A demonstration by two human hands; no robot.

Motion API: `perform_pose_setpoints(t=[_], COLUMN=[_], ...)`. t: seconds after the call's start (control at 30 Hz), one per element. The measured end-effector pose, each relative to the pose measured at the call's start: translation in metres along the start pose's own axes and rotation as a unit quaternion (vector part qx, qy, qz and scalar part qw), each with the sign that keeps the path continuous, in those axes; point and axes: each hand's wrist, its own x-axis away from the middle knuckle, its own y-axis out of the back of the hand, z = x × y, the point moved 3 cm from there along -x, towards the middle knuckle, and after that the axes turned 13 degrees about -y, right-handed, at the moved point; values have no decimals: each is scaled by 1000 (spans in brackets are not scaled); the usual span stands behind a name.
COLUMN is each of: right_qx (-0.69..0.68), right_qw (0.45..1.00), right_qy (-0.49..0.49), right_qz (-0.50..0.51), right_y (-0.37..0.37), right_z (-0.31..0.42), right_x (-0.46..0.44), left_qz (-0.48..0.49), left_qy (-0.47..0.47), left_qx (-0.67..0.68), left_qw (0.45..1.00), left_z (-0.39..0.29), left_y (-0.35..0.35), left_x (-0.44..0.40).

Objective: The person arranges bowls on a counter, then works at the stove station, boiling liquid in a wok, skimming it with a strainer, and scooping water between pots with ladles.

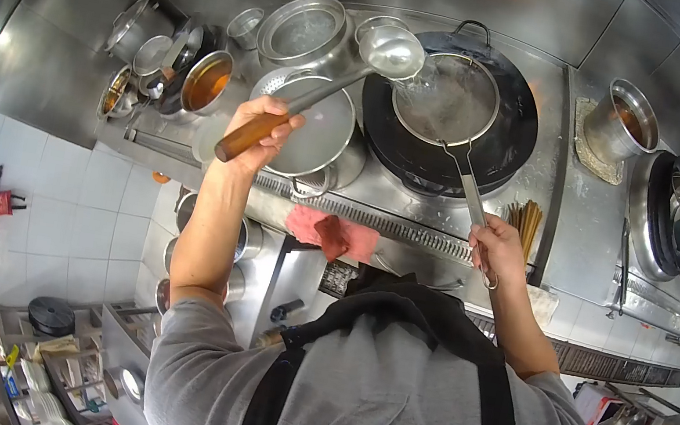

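My left hand (261,132) is closed around the wooden handle of a metal ladle (390,51), whose bowl is tilted at the left rim of a round strainer. Liquid seems to run from the ladle into the strainer. The fine-mesh strainer (445,100) rests over a black wok (490,161), with steamy, cloudy liquid showing in it. My right hand (497,248) grips the strainer's long metal handle near its looped end. Below the ladle's shaft stands a large pot (312,133) of pale liquid.
Behind the large pot is a smaller pot (302,31) with a strainer. Pans and a bowl of orange liquid (206,82) stand at left. A metal pot (623,124) and stacked woks (650,217) are at right. A pink cloth (354,237) hangs at the counter's front edge.
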Motion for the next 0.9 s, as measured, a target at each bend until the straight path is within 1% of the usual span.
perform_pose_setpoints(t=[0.03, 0.13, 0.17, 0.23, 0.27, 0.3, 0.33, 0.37, 0.4, 0.43, 0.5, 0.53, 0.57, 0.6, 0.63, 0.67, 0.7, 0.73, 0.77, 0.83, 0.9], right_qx=[-3, -7, -15, -11, -17, -23, -29, -28, -41, -56, -63, -67, -72, -63, -67, 48, 162, 160, 278, 387, 560], right_qw=[1000, 1000, 1000, 1000, 1000, 1000, 999, 1000, 999, 998, 998, 997, 995, 993, 992, 987, 964, 962, 900, 808, 703], right_qy=[4, -1, -5, -8, -10, -11, -13, -13, -1, 12, 23, 44, 66, 94, 96, 103, 108, 111, 148, 179, 136], right_qz=[4, 5, 8, 2, -1, -6, -2, -4, 0, 2, -14, -21, -28, -41, -50, -117, -182, -191, -300, -407, -417], right_y=[7, 31, 40, 53, 58, 64, 69, 75, 83, 90, 102, 111, 121, 133, 143, 155, 166, 180, 200, 234, 258], right_z=[1, 2, 4, 5, 8, 11, 15, 18, 22, 26, 41, 49, 57, 64, 71, 80, 88, 83, 75, 61, 52], right_x=[2, 12, 13, 18, 21, 25, 28, 28, 29, 29, 31, 29, 26, 20, 14, 9, 5, -9, -28, -48, -61], left_qz=[-3, 10, 21, -37, -27, -27, 0, 29, 20, 25, -18, -30, -20, -43, -67, -76, -85, -87, -121, -89, -58], left_qy=[-2, -34, -38, -46, -60, -61, -87, -113, -155, -155, -151, -137, -139, -192, -236, -200, -163, -158, -191, -195, -248], left_qx=[4, -198, -224, -295, -328, -326, -423, -516, -559, -557, -671, -676, -674, -557, -425, -378, -329, -270, -232, -205, -148], left_qw=[1000, 980, 974, 954, 942, 943, 902, 849, 814, 815, 726, 724, 725, 807, 871, 901, 926, 946, 946, 955, 956], left_z=[9, 29, 37, 52, 59, 66, 71, 76, 82, 87, 94, 99, 111, 126, 133, 130, 126, 125, 125, 117, 107], left_y=[-9, -48, -51, -70, -72, -72, -72, -75, -79, -86, -101, -102, -95, -80, -70, -70, -70, -65, -70, -57, -48], left_x=[4, 19, 18, 30, 30, 30, 29, 29, 32, 38, 48, 53, 55, 55, 58, 63, 67, 70, 70, 71, 65])
